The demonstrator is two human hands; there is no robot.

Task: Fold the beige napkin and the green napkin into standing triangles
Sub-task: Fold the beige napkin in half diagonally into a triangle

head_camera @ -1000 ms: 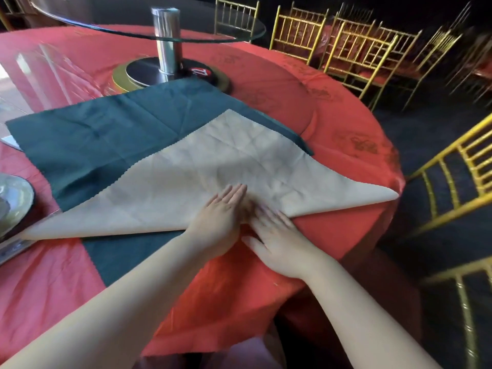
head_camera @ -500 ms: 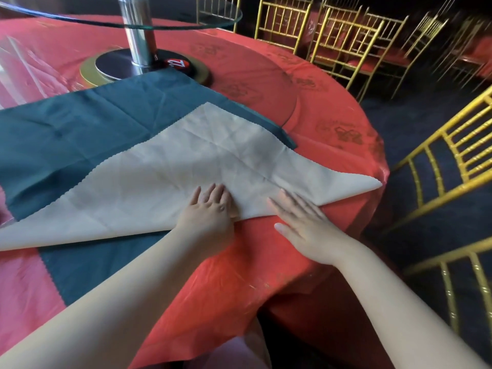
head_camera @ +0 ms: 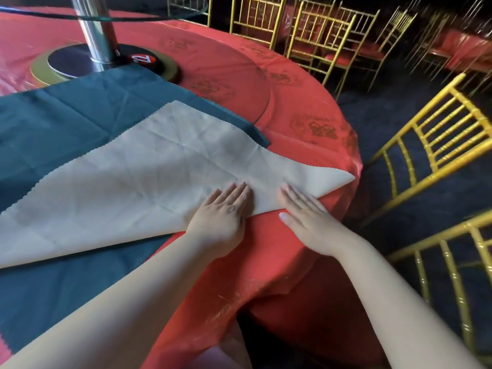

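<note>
Head view: the beige napkin (head_camera: 149, 182), folded into a flat triangle, lies across the green napkin (head_camera: 80, 115), which is spread on the red-covered counter (head_camera: 279, 262). Its long fold runs along the near edge and one tip reaches the right edge. The left hand (head_camera: 221, 214) presses flat on the fold, fingers straight and together. The right hand (head_camera: 306, 217) lies flat just beside it, fingertips on the beige cloth.

The left corner of the beige napkin (head_camera: 133, 187) was cut off at the left, and its near fold was partly covered by the left hand (head_camera: 221, 211) and the right hand (head_camera: 306, 217). Much of the green napkin (head_camera: 66, 121) was hidden beneath it. The metal post (head_camera: 97, 30) was cropped above; the far chairs (head_camera: 466, 35) were blurred
</note>
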